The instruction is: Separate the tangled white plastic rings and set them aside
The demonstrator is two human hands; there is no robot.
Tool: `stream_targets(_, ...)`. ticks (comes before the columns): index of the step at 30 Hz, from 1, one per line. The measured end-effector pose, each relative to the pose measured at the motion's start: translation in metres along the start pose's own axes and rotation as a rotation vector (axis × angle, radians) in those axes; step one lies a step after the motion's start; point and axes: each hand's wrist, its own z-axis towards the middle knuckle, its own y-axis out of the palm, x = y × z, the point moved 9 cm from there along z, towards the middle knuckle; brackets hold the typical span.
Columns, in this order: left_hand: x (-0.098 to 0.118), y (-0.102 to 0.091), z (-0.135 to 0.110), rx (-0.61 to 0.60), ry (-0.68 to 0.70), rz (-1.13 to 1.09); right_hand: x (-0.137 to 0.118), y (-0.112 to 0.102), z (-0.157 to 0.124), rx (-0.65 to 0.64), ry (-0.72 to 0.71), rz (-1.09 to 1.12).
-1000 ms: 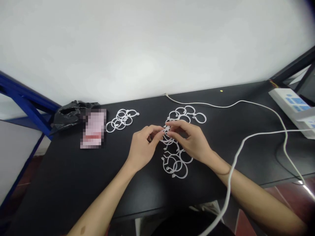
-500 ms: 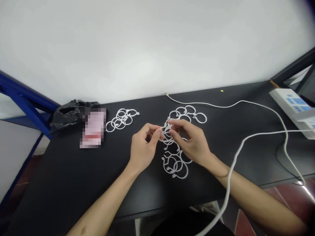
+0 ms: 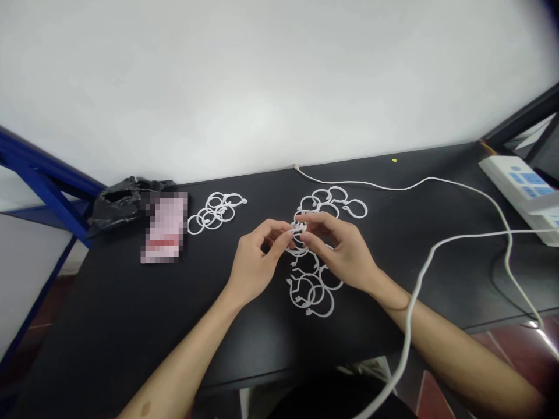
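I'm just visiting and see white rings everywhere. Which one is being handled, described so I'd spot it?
On the black table, look at the middle heap of white rings. Above it the left hand and right hand meet fingertip to fingertip on one ring. It alone is pinched between fingers; all its neighbours lie on the table.

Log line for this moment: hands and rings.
left hand: pinching white ring | right hand: pinching same ring | ring cluster: on black table
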Motion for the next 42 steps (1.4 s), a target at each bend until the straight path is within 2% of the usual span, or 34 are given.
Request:
stream_targets(5,-0.002,0.004,0.002,-0.048,-0.025,-0.059,0.001,0.003,-0.001,-0.078,0.032,0.078)
stream_targets(10,0.0,0.003,0.001,-0.049,0.006,0.0,0.0,0.004,-0.001,-0.098,0.025,0.141)
stream_targets(14,0.012,-0.001,-0.002,0.019,0.138,0.206,0.0,-0.001,0.001,-0.024,0.012,0.101)
stream_targets(18,0.024,0.004,-0.006,0.04,0.29,0.401,-0.002,-0.007,0.002,0.051,-0.031,-0.014)
stream_targets(24,0.022,0.007,-0.007,0.055,0.313,0.496,-0.015,-0.006,0.002,0.043,-0.166,-0.184)
stream_targets(27,0.027,0.004,-0.009,0.116,0.383,0.558,-0.017,-0.005,0.001,0.036,-0.203,-0.213)
stream_targets(30,0.031,0.003,-0.013,0.176,0.466,0.66,-0.016,-0.003,0.001,0.028,-0.215,-0.214)
stream_targets(34,0.034,0.006,-0.016,0.194,0.539,0.727,-0.015,-0.001,0.0,0.018,-0.242,-0.197)
stream_targets(42,0.038,0.004,-0.016,0.207,0.545,0.691,-0.016,-0.002,0.0,0.026,-0.242,-0.201)
